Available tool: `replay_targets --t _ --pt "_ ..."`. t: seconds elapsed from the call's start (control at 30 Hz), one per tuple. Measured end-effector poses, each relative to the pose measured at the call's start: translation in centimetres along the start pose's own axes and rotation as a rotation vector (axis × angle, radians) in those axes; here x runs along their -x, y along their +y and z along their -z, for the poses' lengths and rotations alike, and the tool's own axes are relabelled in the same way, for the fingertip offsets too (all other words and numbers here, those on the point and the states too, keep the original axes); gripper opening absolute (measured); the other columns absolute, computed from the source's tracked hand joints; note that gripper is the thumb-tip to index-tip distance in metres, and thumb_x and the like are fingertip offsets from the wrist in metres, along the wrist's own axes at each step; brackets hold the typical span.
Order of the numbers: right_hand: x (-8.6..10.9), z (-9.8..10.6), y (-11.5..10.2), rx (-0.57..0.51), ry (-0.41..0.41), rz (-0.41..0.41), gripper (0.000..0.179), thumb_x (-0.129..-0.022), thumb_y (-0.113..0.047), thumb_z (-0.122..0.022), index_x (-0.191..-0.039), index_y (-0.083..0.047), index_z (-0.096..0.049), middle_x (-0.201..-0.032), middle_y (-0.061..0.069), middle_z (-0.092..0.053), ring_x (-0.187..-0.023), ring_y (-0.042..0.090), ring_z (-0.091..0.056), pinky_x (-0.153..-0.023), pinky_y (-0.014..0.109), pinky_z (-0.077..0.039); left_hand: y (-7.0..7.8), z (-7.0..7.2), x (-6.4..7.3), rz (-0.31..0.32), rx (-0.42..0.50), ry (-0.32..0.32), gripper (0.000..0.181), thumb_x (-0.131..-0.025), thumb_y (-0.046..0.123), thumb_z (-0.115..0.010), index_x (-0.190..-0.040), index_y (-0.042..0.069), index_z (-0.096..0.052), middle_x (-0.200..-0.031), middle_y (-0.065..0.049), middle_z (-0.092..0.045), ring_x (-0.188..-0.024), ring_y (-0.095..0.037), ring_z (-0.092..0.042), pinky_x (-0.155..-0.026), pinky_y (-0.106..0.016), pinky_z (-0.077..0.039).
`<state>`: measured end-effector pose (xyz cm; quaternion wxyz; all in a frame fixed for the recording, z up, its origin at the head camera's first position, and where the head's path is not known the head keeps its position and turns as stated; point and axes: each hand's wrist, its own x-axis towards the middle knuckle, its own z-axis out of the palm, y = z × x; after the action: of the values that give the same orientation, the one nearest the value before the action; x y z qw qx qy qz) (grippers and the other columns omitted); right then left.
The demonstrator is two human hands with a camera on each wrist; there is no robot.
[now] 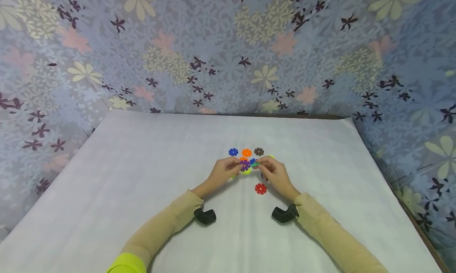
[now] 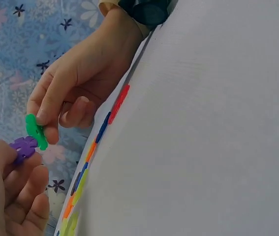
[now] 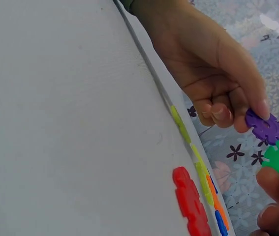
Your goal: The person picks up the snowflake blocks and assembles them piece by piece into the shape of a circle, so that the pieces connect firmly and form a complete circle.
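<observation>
In the head view my left hand (image 1: 222, 172) pinches a purple notched plastic disc (image 1: 244, 166) between thumb and fingers. Opposite it, my right hand (image 1: 278, 178) pinches a green notched disc (image 1: 254, 165), turned nearly edge-on there. Both hands are raised over the table. The purple disc (image 2: 25, 147) and the green one (image 2: 36, 132) meet at their rims in the left wrist view; whether their notches interlock I cannot tell. Below the hands lie more such discs: blue (image 1: 233, 151), orange (image 1: 246, 152) and brown (image 1: 259, 151) behind, red (image 1: 261, 189) in front. Others are partly hidden by the hands.
A white-covered table (image 1: 142, 154) spreads out around the discs. Floral-patterned fabric (image 1: 213, 47) hangs behind and at both sides. Black curved pieces (image 1: 205, 216) stick out from the inside of both wrists, close above the table.
</observation>
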<state>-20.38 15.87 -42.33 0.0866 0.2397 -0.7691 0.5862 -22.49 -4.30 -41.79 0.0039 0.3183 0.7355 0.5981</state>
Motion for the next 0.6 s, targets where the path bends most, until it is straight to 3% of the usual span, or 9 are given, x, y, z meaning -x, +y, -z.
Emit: replay_targets --t 0.1,0.33,0.6 --pt "0.15 0.00 -0.02 -0.029 -0.015 -0.011 0.011 -0.086 0.010 -0.050 -0.097 0.011 -0.054 -0.084 0.024 -0.062 -0.049 0.031 -0.041 -0.043 0.027 -0.036 0.42 0.03 0.19 0.033 0.000 -0.008 0.011 -0.086 -0.006 -0.053 -0.090 -0.015 -0.057 -0.081 -0.026 -0.060 -0.068 -0.041 -0.057 -0.058 -0.022 -0.045" --pt "0.10 0.09 -0.26 -0.094 -0.028 -0.010 0.011 -0.087 0.010 -0.049 -0.096 0.013 -0.054 -0.080 0.026 -0.061 -0.050 0.036 -0.038 -0.043 0.034 -0.034 0.49 0.18 0.40 0.073 0.038 -0.017 0.011 -0.087 -0.004 -0.053 -0.090 -0.015 -0.056 -0.082 -0.025 -0.060 -0.069 -0.038 -0.058 -0.063 -0.042 -0.047" --pt "0.49 0.13 -0.43 -0.030 -0.037 -0.022 0.010 -0.086 0.009 -0.051 -0.094 0.008 -0.058 -0.080 0.022 -0.063 -0.050 0.037 -0.040 -0.046 0.023 -0.035 0.42 0.14 0.51 0.075 0.045 -0.048 0.012 -0.088 -0.004 -0.051 -0.090 -0.014 -0.056 -0.082 -0.026 -0.060 -0.069 -0.039 -0.056 -0.063 -0.038 -0.047"
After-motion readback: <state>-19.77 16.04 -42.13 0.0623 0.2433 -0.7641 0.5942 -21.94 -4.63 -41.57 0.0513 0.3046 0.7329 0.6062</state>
